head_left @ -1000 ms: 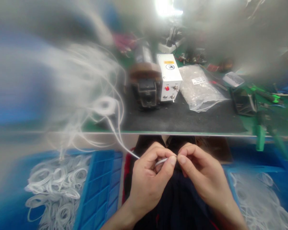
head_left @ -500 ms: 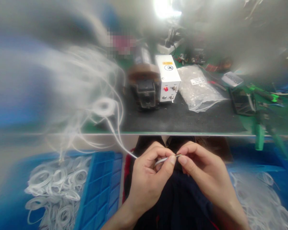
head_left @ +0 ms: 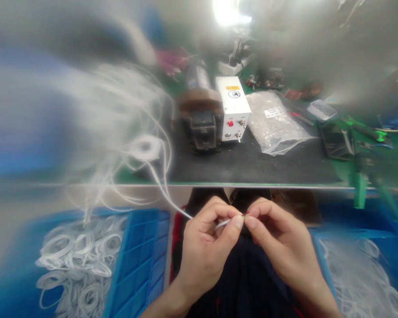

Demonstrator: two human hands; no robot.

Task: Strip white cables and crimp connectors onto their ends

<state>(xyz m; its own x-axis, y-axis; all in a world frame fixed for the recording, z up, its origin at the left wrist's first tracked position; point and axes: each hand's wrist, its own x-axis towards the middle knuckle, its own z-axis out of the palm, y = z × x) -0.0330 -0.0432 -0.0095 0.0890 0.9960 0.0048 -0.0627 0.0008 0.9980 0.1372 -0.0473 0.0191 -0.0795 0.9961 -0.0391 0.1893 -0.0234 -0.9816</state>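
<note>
Can read no word or number for certain. On top of the white control box [head_left: 239, 106], can see an orange label [head_left: 232, 88], print too small to make out, and just beside it a round black-outlined sign [head_left: 234, 94], inner figure unclear. Near the red button [head_left: 230, 123] on the front, tiny illegible captions. On the clear plastic bag [head_left: 273, 134], a white label [head_left: 274, 112] with blurred dark print.

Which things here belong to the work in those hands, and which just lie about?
Likely belonging:
thin white cable, left hand pinching, right hand at its end
white cable coils in left blue plastic bin

Apparently just lying about:
clear plastic bag
green-handled tool, blurred
</note>
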